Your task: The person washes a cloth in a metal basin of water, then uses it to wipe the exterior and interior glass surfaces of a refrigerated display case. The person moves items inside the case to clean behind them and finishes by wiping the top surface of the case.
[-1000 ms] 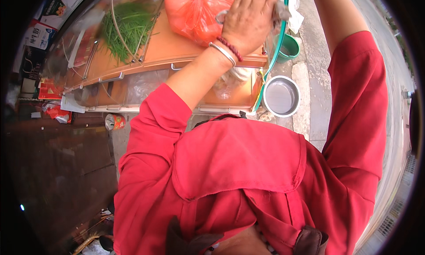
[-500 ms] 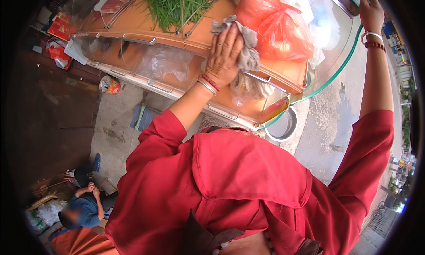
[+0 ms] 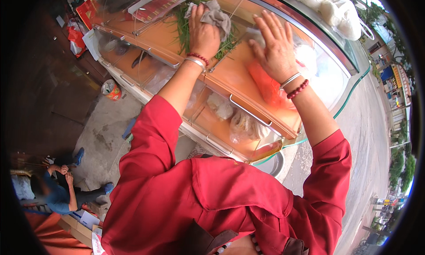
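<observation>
Flat on the clear front of an orange-shelved display cabinet [image 3: 170,46] presses my left hand [image 3: 206,41], holding a crumpled grey rag [image 3: 218,18] under and beside its fingers. Behind the clear panel, around that hand, lie long green leafy vegetables [image 3: 183,30]. My right hand [image 3: 278,56] is open, fingers spread, reaching across the cabinet's right side. It holds nothing, and whether the palm touches the panel I cannot tell. Partly hidden by the right wrist is a red plastic bag [image 3: 265,84] inside the cabinet.
White plastic bags [image 3: 336,13] sit on the cabinet's top. Clear bags [image 3: 245,126] fill part of the lower shelf, and a metal handle [image 3: 250,111] juts out. A metal basin [image 3: 272,164] stands below right. At lower left a person [image 3: 59,193] sits near a small tin [image 3: 111,90].
My left hand has moved up and left with the rag, onto the panel over the greens. My right hand has come down from the cabinet's upper right edge, inward over the red bag.
</observation>
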The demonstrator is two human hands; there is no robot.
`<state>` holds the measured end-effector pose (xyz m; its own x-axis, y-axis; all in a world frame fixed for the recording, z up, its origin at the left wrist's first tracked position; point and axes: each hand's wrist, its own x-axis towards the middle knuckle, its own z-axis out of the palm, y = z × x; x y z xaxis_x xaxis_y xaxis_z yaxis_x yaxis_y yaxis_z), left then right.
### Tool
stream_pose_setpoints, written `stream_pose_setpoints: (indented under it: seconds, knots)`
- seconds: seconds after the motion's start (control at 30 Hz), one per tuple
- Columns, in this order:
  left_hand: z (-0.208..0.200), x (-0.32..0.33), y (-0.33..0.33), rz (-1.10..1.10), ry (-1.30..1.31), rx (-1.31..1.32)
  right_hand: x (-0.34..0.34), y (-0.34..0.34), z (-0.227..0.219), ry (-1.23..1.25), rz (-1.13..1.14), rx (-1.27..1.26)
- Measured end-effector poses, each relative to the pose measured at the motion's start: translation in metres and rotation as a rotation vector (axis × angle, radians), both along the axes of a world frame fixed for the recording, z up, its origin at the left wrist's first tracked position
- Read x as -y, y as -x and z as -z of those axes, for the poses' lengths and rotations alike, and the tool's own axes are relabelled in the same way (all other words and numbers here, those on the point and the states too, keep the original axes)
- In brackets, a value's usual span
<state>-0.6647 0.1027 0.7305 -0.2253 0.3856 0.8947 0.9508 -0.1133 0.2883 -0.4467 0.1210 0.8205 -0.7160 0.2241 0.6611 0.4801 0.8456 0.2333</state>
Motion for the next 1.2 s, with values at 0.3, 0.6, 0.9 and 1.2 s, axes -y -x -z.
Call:
stream_pose_setpoints:
  seconds: [0.3,0.6,0.9,1.2]
  knots:
    - [-0.006,0.016,-0.061,0.316,0.027,-0.100,0.037,0.033,0.031,0.140,-0.116,0.077]
    - [-0.055,-0.041,0.010,0.279,0.168,-0.113,-0.028,0.099,0.001,0.101,-0.064,-0.061]
    - [-0.051,-0.071,0.122,0.132,0.207,-0.003,-0.068,0.212,-0.014,0.112,-0.160,0.013]
    - [-0.040,-0.094,0.221,-0.115,0.280,-0.092,-0.100,0.317,-0.017,0.223,-0.266,0.068]
